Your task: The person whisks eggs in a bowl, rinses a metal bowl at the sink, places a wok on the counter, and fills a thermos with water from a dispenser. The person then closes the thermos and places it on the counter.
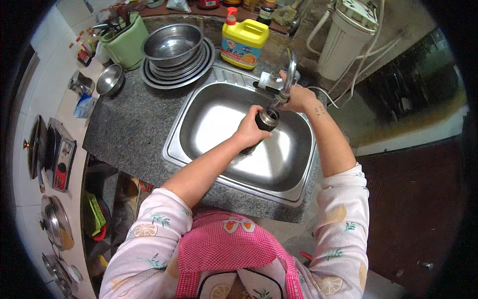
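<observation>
My left hand (251,129) is wrapped around a dark bottle (267,120) with a bare metal threaded neck. It holds the bottle tilted over the stainless steel sink (203,125), mouth up, just below the outlet of the chrome faucet (292,69). Something clear, which looks like water, shows between outlet and mouth. At the faucet, my right hand (301,98) has its fingers around the lower part, partly hidden by the curved spout. The bottle's lower end shows beneath my left wrist.
Stacked steel basins (172,45) stand behind the sink's left side, next to a yellow detergent jug (244,43) with a red pump. A green utensil holder (125,45) and a small steel bowl (110,79) sit farther left. A white water filter housing (345,41) hangs right of the faucet.
</observation>
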A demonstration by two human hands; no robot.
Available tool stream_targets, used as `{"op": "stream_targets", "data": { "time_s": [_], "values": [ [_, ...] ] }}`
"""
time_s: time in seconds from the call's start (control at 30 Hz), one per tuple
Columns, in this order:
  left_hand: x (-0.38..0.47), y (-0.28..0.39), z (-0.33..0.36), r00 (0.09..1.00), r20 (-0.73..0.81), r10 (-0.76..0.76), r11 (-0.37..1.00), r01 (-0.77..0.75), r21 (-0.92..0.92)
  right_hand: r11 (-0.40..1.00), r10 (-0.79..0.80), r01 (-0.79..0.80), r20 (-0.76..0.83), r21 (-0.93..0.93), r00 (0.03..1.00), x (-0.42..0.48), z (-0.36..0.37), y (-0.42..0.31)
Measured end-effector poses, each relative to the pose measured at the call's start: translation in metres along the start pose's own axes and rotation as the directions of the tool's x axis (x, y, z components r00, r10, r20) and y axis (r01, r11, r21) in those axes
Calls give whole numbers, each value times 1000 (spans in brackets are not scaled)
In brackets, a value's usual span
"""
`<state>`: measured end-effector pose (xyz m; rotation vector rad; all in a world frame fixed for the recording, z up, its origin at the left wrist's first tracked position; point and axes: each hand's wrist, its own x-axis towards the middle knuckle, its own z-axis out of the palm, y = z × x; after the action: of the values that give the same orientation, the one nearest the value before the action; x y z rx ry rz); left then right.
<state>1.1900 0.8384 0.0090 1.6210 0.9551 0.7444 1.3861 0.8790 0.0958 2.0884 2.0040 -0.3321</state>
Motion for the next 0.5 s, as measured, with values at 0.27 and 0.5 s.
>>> {"op": "stream_targets", "data": {
  "time_s": [0.27, 0.5],
  "values": [
    [7, -4, 5, 1000, -29, 6, 994, -9, -112, 998, 47, -48, 23, 52, 999, 6, 9, -7],
    [12, -1, 6, 996, -70, 53, 990, -61, -129, 992, 89, -92, 42, 82, 995, 2, 3, -12]
  ]
}}
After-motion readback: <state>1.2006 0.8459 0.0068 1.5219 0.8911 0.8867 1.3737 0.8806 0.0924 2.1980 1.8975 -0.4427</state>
